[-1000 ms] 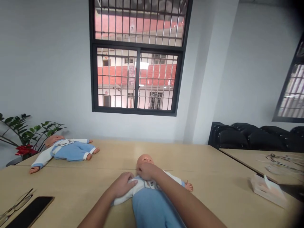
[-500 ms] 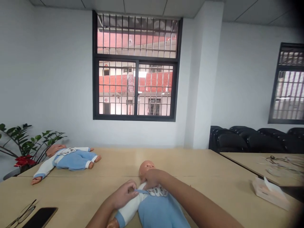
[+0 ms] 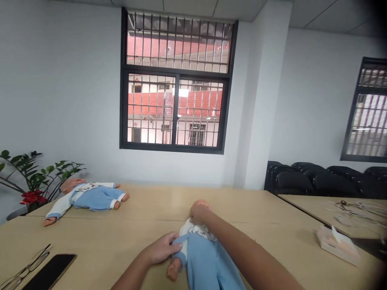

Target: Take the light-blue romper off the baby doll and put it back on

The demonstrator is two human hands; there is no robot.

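A baby doll in a white printed top and blue overalls lies on its back on the table in front of me, head pointing away. My left hand is closed on the light-blue cloth of the overalls beside the doll's arm, thumb on top. The doll's small hand sticks out of the blue cuff just below. Across the doll's chest reaches my right arm, and my right hand is curled at its neck and collar. That hand covers most of the doll's face, and its fingertips are hidden.
A second doll in the same clothes lies at the table's far left, by a potted plant. Glasses and a phone lie front left. Right are a tissue box, cables and black chairs.
The doll has shifted slightly right, and its sleeved arm now lies closer to its body. My right hand has moved up and right over its face; my left hand sits slightly lower.
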